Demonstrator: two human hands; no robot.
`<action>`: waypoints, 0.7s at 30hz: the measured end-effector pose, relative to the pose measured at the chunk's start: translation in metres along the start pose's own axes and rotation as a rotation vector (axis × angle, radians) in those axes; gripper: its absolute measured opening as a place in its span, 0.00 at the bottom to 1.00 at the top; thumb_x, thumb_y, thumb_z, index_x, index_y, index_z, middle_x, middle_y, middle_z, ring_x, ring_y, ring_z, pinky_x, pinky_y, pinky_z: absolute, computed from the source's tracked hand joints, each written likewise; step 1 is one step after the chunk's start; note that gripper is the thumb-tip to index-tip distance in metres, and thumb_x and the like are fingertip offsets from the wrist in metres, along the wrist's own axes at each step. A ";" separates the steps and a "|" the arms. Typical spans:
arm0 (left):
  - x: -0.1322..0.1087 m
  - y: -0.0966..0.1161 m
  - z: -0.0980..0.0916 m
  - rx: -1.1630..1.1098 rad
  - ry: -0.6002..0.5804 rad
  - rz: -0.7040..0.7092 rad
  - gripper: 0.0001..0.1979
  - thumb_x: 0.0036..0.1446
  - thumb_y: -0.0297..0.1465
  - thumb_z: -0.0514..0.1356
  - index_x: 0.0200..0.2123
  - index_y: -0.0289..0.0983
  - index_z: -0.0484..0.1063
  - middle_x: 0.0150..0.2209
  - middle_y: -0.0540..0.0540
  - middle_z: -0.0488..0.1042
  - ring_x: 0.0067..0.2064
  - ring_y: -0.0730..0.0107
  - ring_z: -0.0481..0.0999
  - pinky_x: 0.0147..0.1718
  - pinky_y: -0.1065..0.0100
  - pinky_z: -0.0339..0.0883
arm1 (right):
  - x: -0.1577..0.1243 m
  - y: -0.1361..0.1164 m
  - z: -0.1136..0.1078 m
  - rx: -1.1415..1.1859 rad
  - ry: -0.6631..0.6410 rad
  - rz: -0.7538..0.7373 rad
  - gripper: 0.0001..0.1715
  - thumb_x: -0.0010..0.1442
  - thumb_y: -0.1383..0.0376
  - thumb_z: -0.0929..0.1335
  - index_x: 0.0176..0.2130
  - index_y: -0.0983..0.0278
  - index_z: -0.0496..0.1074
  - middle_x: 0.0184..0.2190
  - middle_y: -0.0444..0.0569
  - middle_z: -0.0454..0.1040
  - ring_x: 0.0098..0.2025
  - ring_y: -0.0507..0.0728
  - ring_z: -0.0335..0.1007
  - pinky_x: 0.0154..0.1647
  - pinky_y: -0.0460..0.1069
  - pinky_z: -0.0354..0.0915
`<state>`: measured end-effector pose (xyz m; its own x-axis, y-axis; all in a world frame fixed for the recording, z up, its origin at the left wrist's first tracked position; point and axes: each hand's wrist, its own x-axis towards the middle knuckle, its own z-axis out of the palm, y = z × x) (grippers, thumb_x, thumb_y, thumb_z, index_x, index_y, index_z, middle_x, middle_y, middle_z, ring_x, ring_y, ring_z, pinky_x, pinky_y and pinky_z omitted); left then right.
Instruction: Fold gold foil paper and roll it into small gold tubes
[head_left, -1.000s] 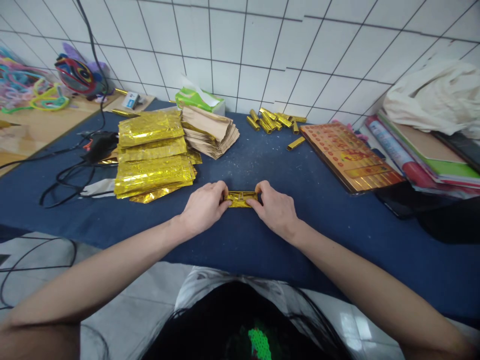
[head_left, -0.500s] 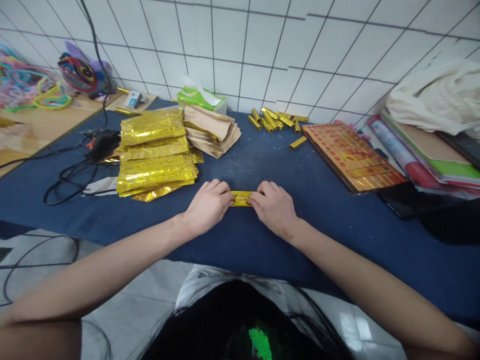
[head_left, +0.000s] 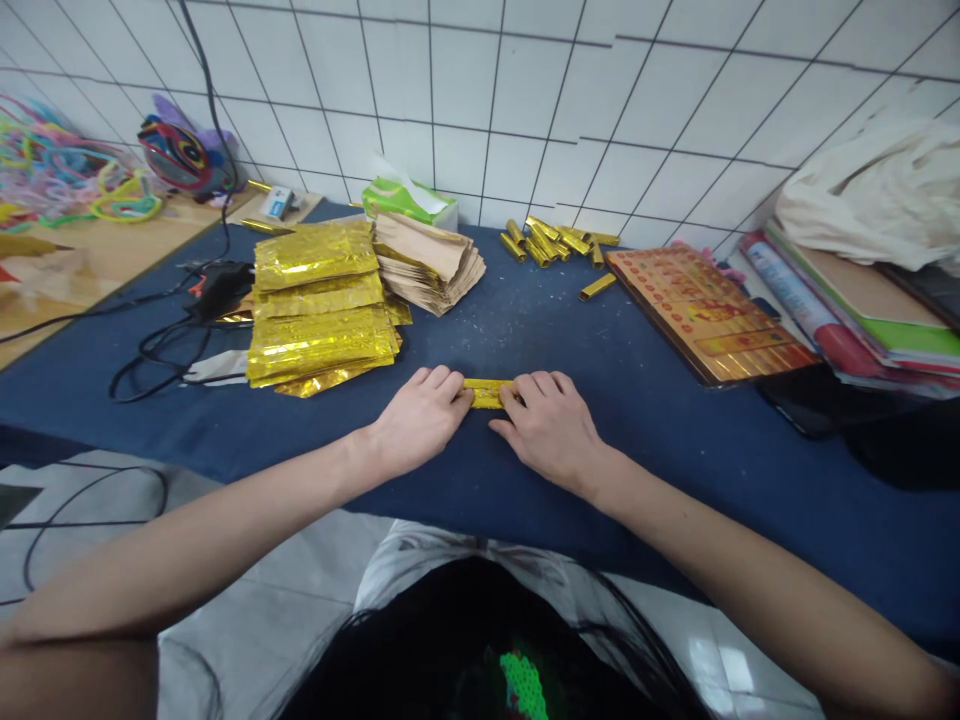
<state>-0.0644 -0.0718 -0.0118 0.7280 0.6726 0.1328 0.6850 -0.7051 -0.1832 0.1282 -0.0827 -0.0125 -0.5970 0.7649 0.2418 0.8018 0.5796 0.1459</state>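
Left hand (head_left: 421, 418) holds a narrow, shiny gold strip (head_left: 487, 394).

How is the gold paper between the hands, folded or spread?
Folded: the gold paper is a narrow strip, slimmer than the stacked sheets.

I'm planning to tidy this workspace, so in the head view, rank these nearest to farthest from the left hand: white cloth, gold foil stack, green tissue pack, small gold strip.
From the left hand:
1. Small gold strip: at its fingertips.
2. Gold foil stack: beyond it, leftward.
3. Green tissue pack: by the wall.
4. White cloth: far right.
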 end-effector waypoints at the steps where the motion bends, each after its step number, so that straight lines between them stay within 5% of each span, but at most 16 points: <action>1: 0.000 0.000 -0.001 0.008 -0.004 0.000 0.12 0.59 0.26 0.48 0.42 0.32 0.70 0.34 0.40 0.66 0.38 0.60 0.63 0.34 0.62 0.55 | -0.001 -0.001 0.000 -0.003 0.006 0.001 0.22 0.59 0.56 0.62 0.43 0.72 0.71 0.39 0.60 0.71 0.44 0.64 0.61 0.46 0.59 0.55; 6: 0.010 -0.009 -0.002 0.029 0.001 -0.008 0.12 0.60 0.28 0.49 0.42 0.36 0.71 0.35 0.41 0.65 0.39 0.60 0.62 0.33 0.62 0.54 | -0.008 -0.007 0.000 0.010 0.027 -0.073 0.30 0.60 0.52 0.60 0.50 0.74 0.68 0.56 0.63 0.62 0.59 0.68 0.50 0.58 0.66 0.43; 12: 0.024 -0.021 0.002 -0.036 -0.027 0.054 0.14 0.60 0.27 0.48 0.43 0.35 0.71 0.34 0.42 0.65 0.38 0.64 0.63 0.35 0.64 0.57 | -0.018 -0.016 -0.001 0.035 -0.040 -0.166 0.43 0.60 0.46 0.54 0.54 0.80 0.62 0.54 0.69 0.64 0.60 0.69 0.52 0.60 0.65 0.42; 17: 0.022 -0.014 -0.001 -0.156 -0.034 -0.057 0.15 0.60 0.36 0.49 0.41 0.36 0.72 0.34 0.43 0.66 0.37 0.65 0.65 0.38 0.64 0.60 | -0.016 -0.020 -0.005 0.047 -0.093 -0.176 0.46 0.58 0.44 0.56 0.55 0.81 0.60 0.55 0.71 0.61 0.60 0.70 0.53 0.59 0.66 0.44; 21: 0.022 -0.007 0.002 -0.179 -0.005 -0.134 0.14 0.60 0.34 0.49 0.41 0.37 0.73 0.33 0.43 0.66 0.37 0.64 0.65 0.36 0.64 0.61 | -0.018 -0.030 -0.006 0.064 -0.091 -0.168 0.53 0.54 0.39 0.55 0.54 0.83 0.61 0.54 0.74 0.62 0.59 0.72 0.53 0.59 0.65 0.44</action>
<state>-0.0536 -0.0517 -0.0092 0.6306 0.7635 0.1391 0.7699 -0.6380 0.0116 0.1155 -0.1154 -0.0153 -0.7249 0.6763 0.1313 0.6887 0.7159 0.1151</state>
